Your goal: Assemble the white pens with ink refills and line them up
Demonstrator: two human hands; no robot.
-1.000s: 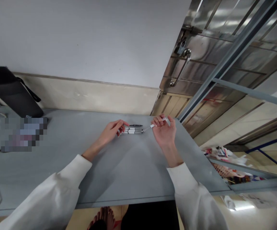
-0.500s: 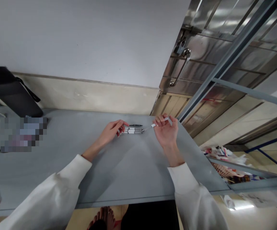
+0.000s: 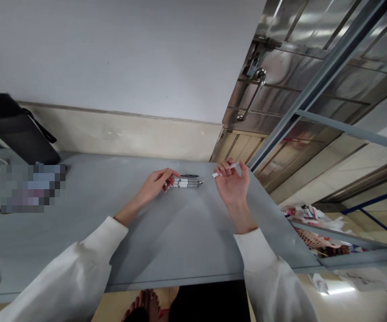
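Observation:
Several white-and-clear pens (image 3: 182, 184) lie side by side on the grey tabletop (image 3: 166, 237), tips to the right. My left hand (image 3: 158, 181) is closed around their left ends, with fingertips partly hidden behind the hand. Palm up, my right hand (image 3: 233, 183) pinches a single similar white pen (image 3: 216, 175) between thumb and fingers, its thin end pointing left toward the row. Just behind the row lies a dark pen (image 3: 190, 175), close to my left fingertips and apart from my right hand.
A black case (image 3: 19, 129) with a strap stands at the back left, beside a blurred-out flat object (image 3: 34, 190). The wall (image 3: 129, 134) runs along the table's back. A metal bed-like frame post (image 3: 300, 107) rises at the right, near a pink basket (image 3: 309, 238).
My right hand and its pen have shifted very slightly to the right. My left hand and the row of pens look the same.

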